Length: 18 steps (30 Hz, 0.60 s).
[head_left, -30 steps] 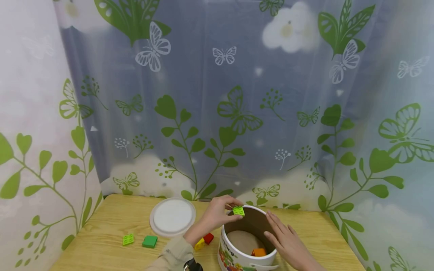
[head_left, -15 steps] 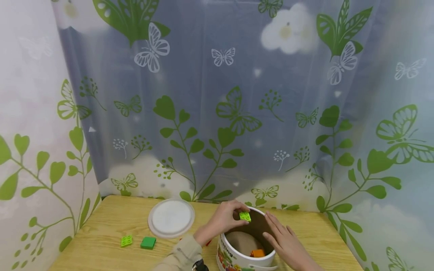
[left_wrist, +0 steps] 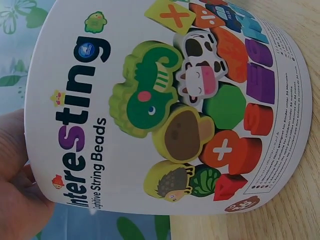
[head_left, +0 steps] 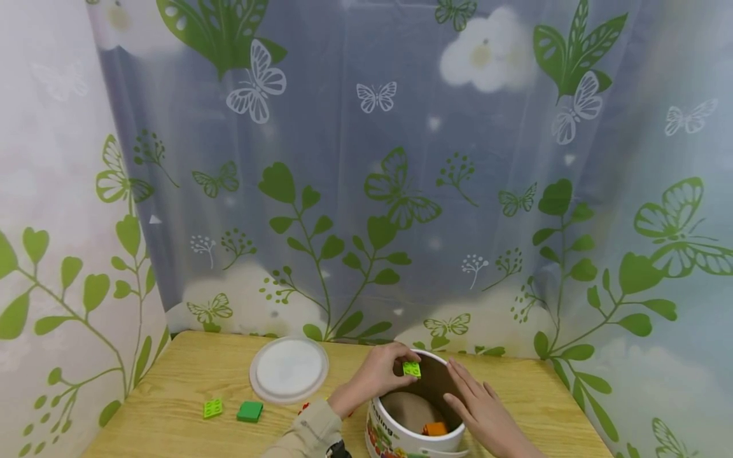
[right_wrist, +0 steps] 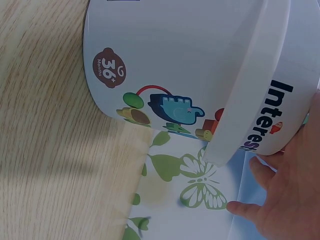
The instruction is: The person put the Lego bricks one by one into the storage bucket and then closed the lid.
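Note:
My left hand point(head_left: 375, 370) pinches a lime-green toy brick point(head_left: 411, 369) between thumb and fingers, inside the mouth of a round white bucket point(head_left: 382, 427). On the right side of the rim lies my right hand point(head_left: 487, 415), its fingers straight. An orange toy brick point(head_left: 435, 429) sits on the bucket's floor. In the left wrist view the printed bucket wall point(left_wrist: 125, 150) fills most of the picture and hides the pinched brick. The right wrist view has the right hand point(right_wrist: 290, 195) at the rim, beside the white handle point(right_wrist: 250, 85).
A round white lid point(head_left: 289, 369) lies on the wooden table point(head_left: 183, 369), left of the bucket. Closer in are another lime-green brick point(head_left: 212, 408) and a dark green one point(head_left: 250, 411). Red pieces point(head_left: 305, 407) show partly behind the left sleeve. A patterned curtain point(head_left: 343, 191) hangs behind the table.
The left hand has carried the lime-green brick a little right and down, from the rim to inside the bucket's mouth. The right hand has stayed on the rim.

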{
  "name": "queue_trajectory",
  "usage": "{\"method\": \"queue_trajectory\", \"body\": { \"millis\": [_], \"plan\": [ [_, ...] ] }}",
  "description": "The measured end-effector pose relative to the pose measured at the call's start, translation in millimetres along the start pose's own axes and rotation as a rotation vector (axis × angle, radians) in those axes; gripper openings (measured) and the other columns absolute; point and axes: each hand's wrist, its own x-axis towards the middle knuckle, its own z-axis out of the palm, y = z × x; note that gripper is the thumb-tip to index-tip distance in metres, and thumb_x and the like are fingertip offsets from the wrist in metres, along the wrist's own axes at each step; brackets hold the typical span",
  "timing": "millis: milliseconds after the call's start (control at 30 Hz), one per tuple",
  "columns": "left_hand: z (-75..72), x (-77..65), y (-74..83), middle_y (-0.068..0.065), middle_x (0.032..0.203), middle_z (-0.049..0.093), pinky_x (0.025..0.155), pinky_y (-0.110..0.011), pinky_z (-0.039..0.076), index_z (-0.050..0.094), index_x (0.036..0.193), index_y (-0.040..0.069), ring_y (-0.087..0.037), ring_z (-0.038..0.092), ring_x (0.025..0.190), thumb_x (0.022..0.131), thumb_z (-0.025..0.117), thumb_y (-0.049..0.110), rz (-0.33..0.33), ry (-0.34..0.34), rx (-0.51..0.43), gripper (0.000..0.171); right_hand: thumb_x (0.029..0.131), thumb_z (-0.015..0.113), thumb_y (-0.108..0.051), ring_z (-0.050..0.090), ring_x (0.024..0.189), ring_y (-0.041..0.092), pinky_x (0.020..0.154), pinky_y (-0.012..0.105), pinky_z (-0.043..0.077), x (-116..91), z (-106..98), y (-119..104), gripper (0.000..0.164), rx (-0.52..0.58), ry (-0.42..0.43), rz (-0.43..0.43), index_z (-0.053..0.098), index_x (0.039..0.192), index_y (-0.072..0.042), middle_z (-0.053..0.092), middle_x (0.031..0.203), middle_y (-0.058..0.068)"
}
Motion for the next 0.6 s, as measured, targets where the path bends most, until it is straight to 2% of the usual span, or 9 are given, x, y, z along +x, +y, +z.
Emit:
{"method": "queue_trajectory", "body": {
  "millis": [100,200,333,600],
  "plan": [
    [0.6,-1.1,-0.4,-0.006,0.111,0.072,0.079,-0.019,0.054,0.073,0.116,0.006,-0.016,0.068,0.092,0.086,0.082,0.013,-0.006,0.009,-0.013,0.032,0.109,0.045,-0.039,0.039,0.144,0.04,0.113,0.073,0.023,0.2,0.0,0.0,0.06,-0.001,0.001,-0.003,0.031,0.16,-0.012,0.03,0.164,0.012],
    [-1.3,-1.8,-1.5,-0.009,0.116,0.07,0.088,-0.025,0.057,0.07,0.121,0.004,-0.024,0.069,0.103,0.09,0.078,0.012,-0.032,0.024,-0.073,0.034,0.109,0.045,-0.039,0.039,0.144,0.04,0.113,0.073,0.024,0.1,0.0,-0.5,0.06,-0.001,0.0,-0.003,0.031,0.16,-0.012,0.03,0.164,0.012],
    [-10.2,-2.8,-3.1,-0.011,0.117,0.07,0.091,-0.032,0.059,0.068,0.124,0.002,-0.028,0.068,0.106,0.094,0.074,0.011,-0.06,0.06,-0.165,0.033,0.109,0.045,-0.039,0.038,0.144,0.04,0.113,0.073,0.023,0.0,-0.2,-1.2,0.06,0.002,0.002,-0.006,0.031,0.16,-0.012,0.03,0.164,0.012],
    [-33.0,-15.1,-14.9,-0.012,0.122,0.07,0.093,-0.038,0.058,0.067,0.127,0.006,-0.029,0.067,0.11,0.096,0.07,0.01,-0.069,0.121,-0.197,0.031,0.108,0.046,-0.039,0.038,0.145,0.039,0.113,0.073,0.024,0.5,1.6,1.3,0.061,-0.002,0.016,-0.017,0.031,0.16,-0.011,0.03,0.164,0.012]
  ]
}}
